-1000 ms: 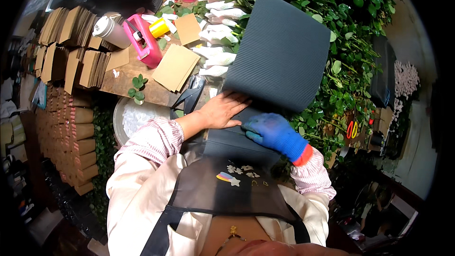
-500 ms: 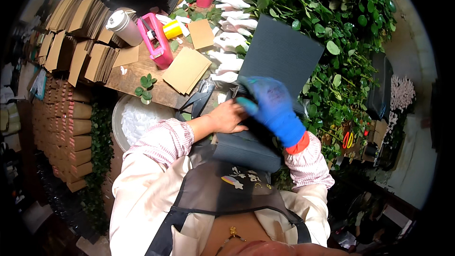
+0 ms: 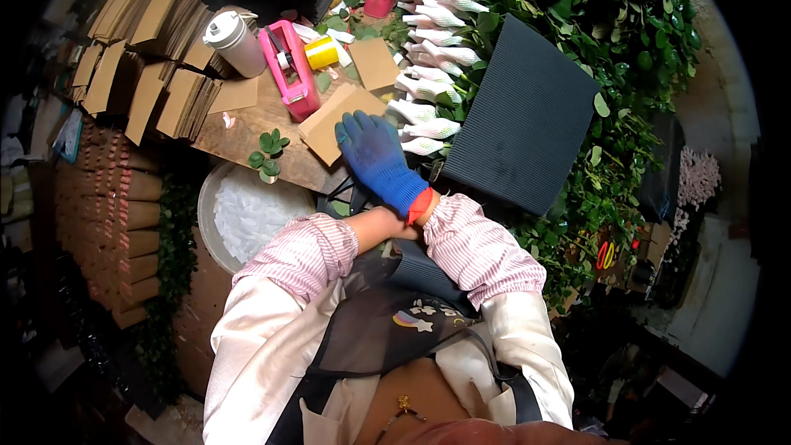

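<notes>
My right hand [image 3: 371, 148], in a blue knitted glove with an orange cuff, lies on the near end of a small stack of tan cardboard pieces [image 3: 336, 111], fingers stretched out. Its forearm crosses over my bare left hand [image 3: 404, 229], which rests at the near table edge by a black corrugated sheet [image 3: 527, 115]. The left fingers are hidden beneath the right wrist. A folded dark corrugated part [image 3: 428, 268] sits against my apron. Flower heads in white net sleeves [image 3: 432, 86] line the sheet's left side, their leafy stems pointing right.
Left of the cardboard stand a pink tape dispenser [image 3: 290, 74], a yellow tape roll [image 3: 321, 53] and a lidded cup [image 3: 236, 43]. A round tub of white pieces [image 3: 208, 222] is beside the table. Cardboard stacks [image 3: 185, 103] fill the far left; dense green foliage [image 3: 618, 25] fills the right.
My right hand has moved left from the black sheet onto the cardboard stack, crossing over my left hand. The sheet and table items appear shifted right in the view.
</notes>
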The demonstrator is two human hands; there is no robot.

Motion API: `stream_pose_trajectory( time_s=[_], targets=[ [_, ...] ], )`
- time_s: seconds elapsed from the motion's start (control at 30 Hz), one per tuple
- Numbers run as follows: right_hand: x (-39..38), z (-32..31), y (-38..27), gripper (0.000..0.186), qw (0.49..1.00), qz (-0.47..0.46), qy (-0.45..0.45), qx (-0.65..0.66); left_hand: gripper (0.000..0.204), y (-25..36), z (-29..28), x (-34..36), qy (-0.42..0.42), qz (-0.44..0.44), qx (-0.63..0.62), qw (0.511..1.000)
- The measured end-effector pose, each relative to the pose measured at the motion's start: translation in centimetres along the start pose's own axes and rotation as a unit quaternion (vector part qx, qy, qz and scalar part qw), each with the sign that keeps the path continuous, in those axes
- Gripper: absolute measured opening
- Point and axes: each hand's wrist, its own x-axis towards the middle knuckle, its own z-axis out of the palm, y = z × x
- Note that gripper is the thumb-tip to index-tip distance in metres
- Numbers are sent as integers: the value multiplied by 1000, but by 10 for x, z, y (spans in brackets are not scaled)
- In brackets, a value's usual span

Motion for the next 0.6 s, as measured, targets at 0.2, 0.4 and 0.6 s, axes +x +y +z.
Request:
stream_pose_trajectory(
  time_s=[0.2, 0.4, 0.6],
  targets=[
    [-23, -39, 2, 28, 999, -25, 1, 27, 53, -2, -3, 7, -5, -1, -20, 1000],
    [-57, -120, 10, 38, 992, -107, 49, 52, 53, -4, -6, 15, -7, -12, -26, 1000],
    [-11, -7, -8, 45, 994, -42, 82, -56, 53, -3, -6, 3, -11, -10, -10, 1000]
  ],
)
